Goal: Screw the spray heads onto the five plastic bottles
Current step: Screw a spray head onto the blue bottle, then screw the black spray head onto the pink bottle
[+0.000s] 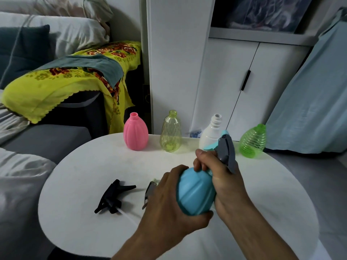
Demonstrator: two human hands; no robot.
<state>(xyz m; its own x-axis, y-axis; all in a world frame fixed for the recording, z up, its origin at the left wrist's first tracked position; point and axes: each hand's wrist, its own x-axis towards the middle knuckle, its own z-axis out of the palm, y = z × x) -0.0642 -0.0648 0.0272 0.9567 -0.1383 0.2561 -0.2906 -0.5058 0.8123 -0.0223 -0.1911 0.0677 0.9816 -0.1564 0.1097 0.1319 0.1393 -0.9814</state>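
My left hand (169,201) grips the body of a blue bottle (195,190), held tilted above the round white table (78,184). My right hand (219,171) is closed around the bottle's neck, where a grey and blue spray head (226,149) sits. Along the table's far edge stand a pink bottle (135,132), a yellow clear bottle (170,132), a white bottle (211,131) and a green bottle (253,140), all with bare necks. A black spray head (112,197) lies on the table. Another grey spray head (149,192) is partly hidden behind my left hand.
A grey sofa with a yellow flowered cloth (65,79) is to the left. A white cabinet (234,81) stands behind the table. Pale blue fabric (309,100) hangs at the right.
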